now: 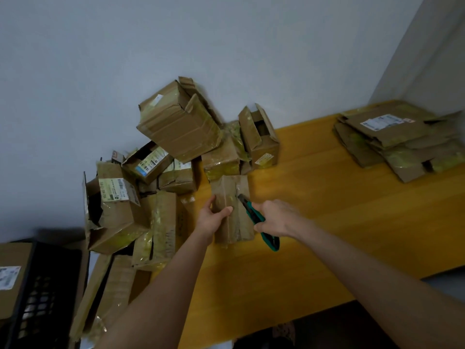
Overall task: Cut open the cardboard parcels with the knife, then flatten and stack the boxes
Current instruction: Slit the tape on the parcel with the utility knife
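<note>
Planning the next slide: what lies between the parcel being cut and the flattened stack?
Head view: the right hand with the knife beside the parcel, then bare tabletop up to the flattened stack.

A plain, pale grey wall (125, 59) rises beyond my left hand (214, 217). Far past my right hand (275, 217) it meets a lighter wall (427, 46) in a corner. Under both hands lies a yellow wooden table (352, 222) with visible grain. Back and left of my left hand stands a black latticed crate (37, 298). The light is dim and even.
</note>
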The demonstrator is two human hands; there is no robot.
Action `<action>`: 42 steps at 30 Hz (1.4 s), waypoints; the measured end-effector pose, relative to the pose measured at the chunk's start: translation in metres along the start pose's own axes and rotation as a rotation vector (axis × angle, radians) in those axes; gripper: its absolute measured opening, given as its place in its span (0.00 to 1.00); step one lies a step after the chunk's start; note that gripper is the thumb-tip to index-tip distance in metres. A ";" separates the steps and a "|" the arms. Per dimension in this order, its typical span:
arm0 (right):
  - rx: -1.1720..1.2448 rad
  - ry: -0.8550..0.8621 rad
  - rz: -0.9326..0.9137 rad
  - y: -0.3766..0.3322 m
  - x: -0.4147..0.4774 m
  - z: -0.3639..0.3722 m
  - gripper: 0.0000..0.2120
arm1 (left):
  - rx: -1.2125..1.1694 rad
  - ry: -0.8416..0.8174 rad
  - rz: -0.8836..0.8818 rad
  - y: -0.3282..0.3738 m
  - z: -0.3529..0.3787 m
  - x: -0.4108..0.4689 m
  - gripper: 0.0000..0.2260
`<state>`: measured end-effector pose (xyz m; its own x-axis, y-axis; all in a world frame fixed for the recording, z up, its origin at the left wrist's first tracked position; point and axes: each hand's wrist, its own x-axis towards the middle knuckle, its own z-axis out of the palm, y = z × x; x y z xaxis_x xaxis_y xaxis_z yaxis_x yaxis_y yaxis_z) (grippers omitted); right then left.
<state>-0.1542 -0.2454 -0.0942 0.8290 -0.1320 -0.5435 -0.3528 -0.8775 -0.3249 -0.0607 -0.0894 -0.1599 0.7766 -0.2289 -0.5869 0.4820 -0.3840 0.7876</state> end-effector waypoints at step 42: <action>0.389 0.171 0.385 0.075 0.056 0.049 0.18 | 0.009 -0.103 -0.060 0.011 -0.017 -0.011 0.17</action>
<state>-0.1553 -0.2961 -0.1873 0.6563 -0.5097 -0.5563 -0.7500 -0.5217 -0.4067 -0.0572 -0.0757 -0.1419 0.7003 -0.2958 -0.6497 0.5225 -0.4078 0.7488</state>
